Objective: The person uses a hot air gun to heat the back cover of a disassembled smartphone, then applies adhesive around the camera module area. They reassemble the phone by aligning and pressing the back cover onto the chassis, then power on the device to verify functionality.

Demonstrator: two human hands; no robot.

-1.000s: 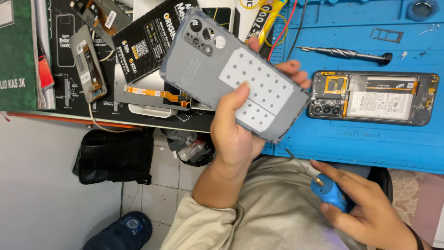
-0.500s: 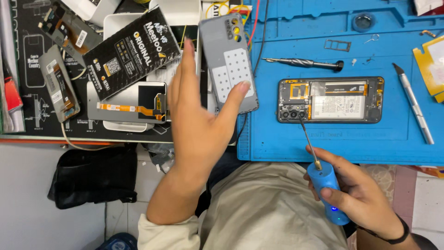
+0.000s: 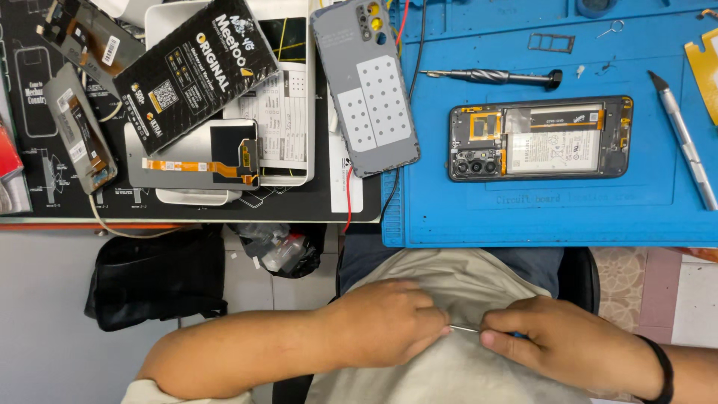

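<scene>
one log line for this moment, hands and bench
left hand: touching screwdriver tip | right hand: holds screwdriver, over lap | opened phone: on blue mat | grey back cover: beside it

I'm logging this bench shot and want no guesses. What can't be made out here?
- Head view: the tool in the right hand; only a thin metal tip shows, fingers hide the rest.
- Left hand: whether its fingertips grip that tip.
- Opened phone: its screws, too small.
- Yellow piece: cut by the right edge.

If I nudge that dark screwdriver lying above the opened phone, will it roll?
Probably. The screwdriver has a round, slim shaft lying flat on the blue mat, so a sideways push likely rolls it. The mat looks rubbery, which may slow it. It looks stiff and light.
</scene>
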